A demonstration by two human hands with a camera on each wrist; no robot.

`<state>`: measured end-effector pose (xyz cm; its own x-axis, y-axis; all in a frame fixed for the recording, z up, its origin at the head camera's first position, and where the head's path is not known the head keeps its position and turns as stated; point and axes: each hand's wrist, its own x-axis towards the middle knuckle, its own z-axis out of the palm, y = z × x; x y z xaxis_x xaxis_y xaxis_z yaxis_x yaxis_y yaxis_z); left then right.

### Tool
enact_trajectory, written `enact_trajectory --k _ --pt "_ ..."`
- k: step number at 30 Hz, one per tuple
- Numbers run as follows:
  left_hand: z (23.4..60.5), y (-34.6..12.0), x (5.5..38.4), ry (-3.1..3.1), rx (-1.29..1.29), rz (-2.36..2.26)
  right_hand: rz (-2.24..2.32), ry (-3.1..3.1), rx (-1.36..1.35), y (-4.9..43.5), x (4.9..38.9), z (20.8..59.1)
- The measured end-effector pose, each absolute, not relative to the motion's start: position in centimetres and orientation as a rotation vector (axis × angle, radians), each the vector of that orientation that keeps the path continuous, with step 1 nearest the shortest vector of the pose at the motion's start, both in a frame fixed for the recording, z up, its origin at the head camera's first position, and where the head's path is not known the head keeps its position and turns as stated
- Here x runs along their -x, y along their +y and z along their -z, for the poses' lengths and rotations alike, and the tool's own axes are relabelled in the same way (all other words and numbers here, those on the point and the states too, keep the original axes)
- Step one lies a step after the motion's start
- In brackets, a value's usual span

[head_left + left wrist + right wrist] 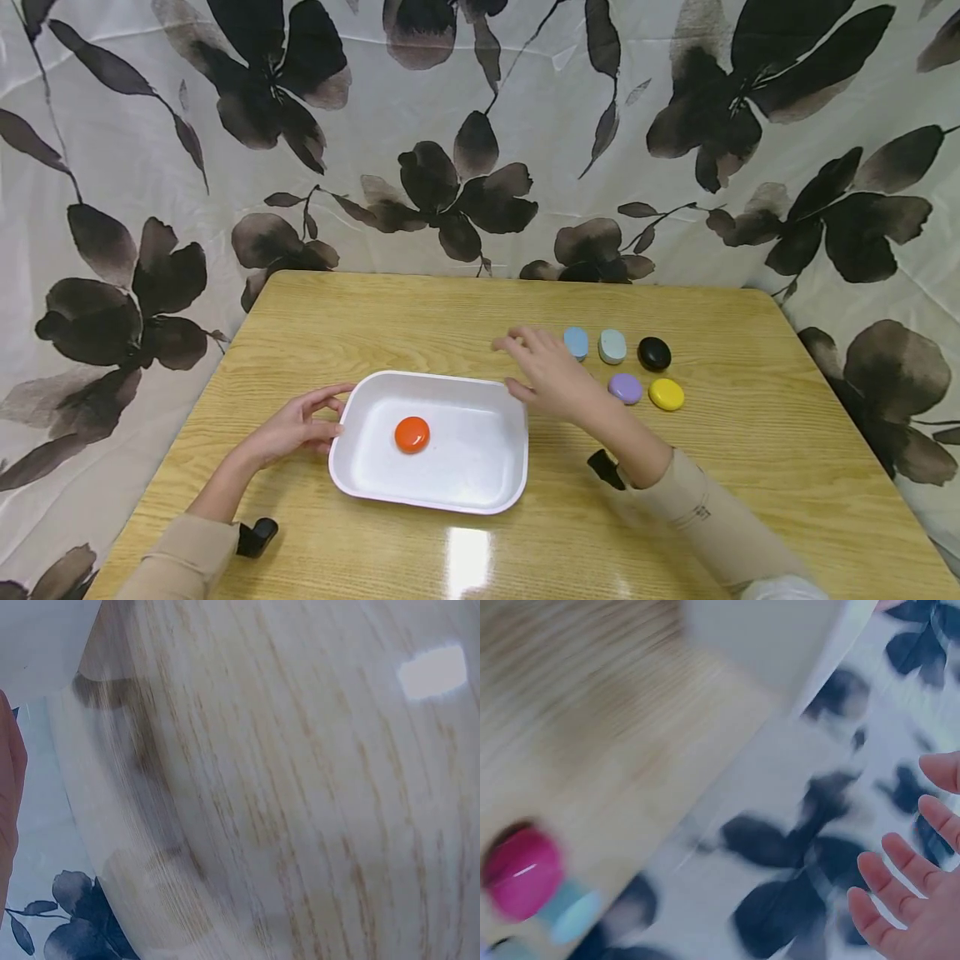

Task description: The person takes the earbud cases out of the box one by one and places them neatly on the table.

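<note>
A white rectangular tray (480, 496) rests on the table with a glossy orange-red disc (412, 435) inside it, left of its middle. My left hand (296, 427) is at the tray's left side, its relaxed fingers and thumb right at the rim. In the left wrist view only the edge of that hand (9, 787) shows beside the tray (45, 641). My right hand (553, 373) hovers over the tray's far right corner with nothing in it. The right wrist view shows this hand (919, 900) with its fingers spread.
Right of the right hand lie a blue oval piece (576, 342), a pale grey-blue oval piece (612, 347), a black disc (655, 354), a purple disc (626, 388) and a yellow disc (666, 394). A flower-patterned cloth (360, 108) hangs behind the wooden table (405, 321).
</note>
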<state>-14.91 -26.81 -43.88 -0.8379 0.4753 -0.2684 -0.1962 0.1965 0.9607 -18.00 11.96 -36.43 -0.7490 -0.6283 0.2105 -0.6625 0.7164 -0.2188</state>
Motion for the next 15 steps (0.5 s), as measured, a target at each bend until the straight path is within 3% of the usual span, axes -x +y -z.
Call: enact_trajectory --k 8,15 --pt "44.0 -26.8 14.9 1.963 -0.277 -1.696 -0.16 -2.827 -1.448 5.1 18.1 35.4" --pt "43.9 -26.8 15.0 1.966 -0.27 -1.688 0.201 -2.816 -1.674 1.1 18.1 37.2"
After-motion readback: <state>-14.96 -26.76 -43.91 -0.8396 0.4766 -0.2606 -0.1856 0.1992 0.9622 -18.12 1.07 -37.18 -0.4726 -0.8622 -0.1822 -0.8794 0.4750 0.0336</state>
